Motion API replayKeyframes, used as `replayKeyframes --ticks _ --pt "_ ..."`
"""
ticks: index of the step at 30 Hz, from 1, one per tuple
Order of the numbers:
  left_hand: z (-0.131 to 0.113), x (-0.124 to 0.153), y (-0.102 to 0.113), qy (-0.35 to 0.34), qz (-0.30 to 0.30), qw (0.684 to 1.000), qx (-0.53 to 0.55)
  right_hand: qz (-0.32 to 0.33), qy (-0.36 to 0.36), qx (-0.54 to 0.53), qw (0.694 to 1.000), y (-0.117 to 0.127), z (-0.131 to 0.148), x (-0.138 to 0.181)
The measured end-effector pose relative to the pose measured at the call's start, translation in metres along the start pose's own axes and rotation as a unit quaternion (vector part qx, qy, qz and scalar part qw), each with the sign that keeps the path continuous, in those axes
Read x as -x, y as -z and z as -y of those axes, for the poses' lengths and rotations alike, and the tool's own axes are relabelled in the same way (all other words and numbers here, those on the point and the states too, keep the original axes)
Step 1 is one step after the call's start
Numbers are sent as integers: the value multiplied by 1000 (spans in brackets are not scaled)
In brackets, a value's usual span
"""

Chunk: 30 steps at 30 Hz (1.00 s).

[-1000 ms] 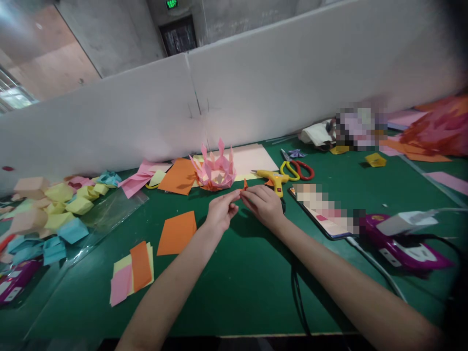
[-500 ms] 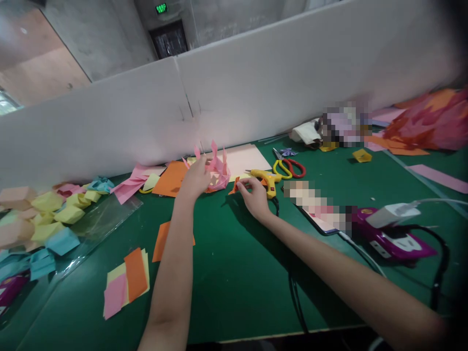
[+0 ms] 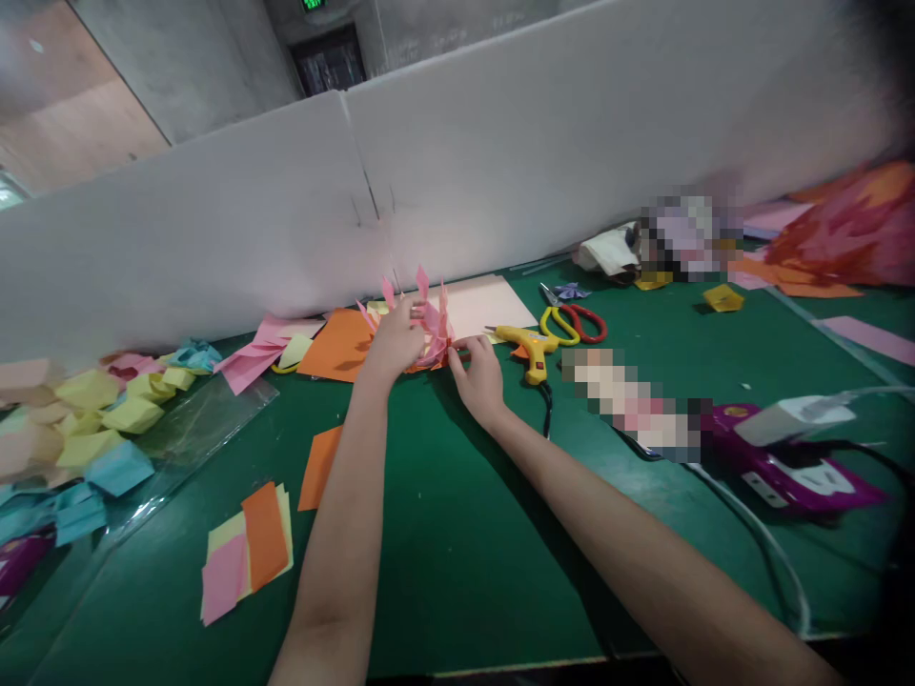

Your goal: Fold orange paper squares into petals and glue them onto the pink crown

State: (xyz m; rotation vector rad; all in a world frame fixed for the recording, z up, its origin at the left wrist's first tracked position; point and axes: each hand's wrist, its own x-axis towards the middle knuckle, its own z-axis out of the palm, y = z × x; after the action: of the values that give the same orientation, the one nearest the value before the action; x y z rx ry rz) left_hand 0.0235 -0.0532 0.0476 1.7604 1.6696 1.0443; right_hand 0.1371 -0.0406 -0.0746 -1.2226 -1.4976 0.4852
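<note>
A pink folded-paper crown with pointed tips (image 3: pixel 431 319) stands on the green table near the white partition. My left hand (image 3: pixel 395 341) is closed around its left side and holds it. My right hand (image 3: pixel 477 374) pinches at the crown's lower right edge, where a small orange folded piece shows between the fingertips. Both forearms reach forward from the bottom of the view.
A yellow glue gun (image 3: pixel 527 343) and scissors (image 3: pixel 572 319) lie right of the crown. Orange sheets (image 3: pixel 339 345) and mixed paper squares (image 3: pixel 247 545) lie to the left, beside folded paper boxes (image 3: pixel 92 429). A purple device (image 3: pixel 779 467) with cables sits at the right.
My left hand went from the small orange piece to the pink crown and gripped it. My right hand carried the orange piece up against the crown's right side.
</note>
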Motion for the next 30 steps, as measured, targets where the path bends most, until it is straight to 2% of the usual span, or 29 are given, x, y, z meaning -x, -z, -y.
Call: replayKeyframes --ticks 3,11,18,23,30 --pt "-1 1 -2 0 40 997 -58 12 9 4 1000 -1 -1 -1" --pt "6 -4 -8 6 66 991 -116 8 9 16 1000 -5 -6 -4" --pt "8 -3 -11 56 122 971 -196 13 9 19 1000 -9 -7 -6" --pt "18 -6 -17 86 143 967 -194 18 12 19 1000 -9 -9 -7" --pt "28 -12 -18 98 150 974 -138 21 7 24 999 -10 -10 -7"
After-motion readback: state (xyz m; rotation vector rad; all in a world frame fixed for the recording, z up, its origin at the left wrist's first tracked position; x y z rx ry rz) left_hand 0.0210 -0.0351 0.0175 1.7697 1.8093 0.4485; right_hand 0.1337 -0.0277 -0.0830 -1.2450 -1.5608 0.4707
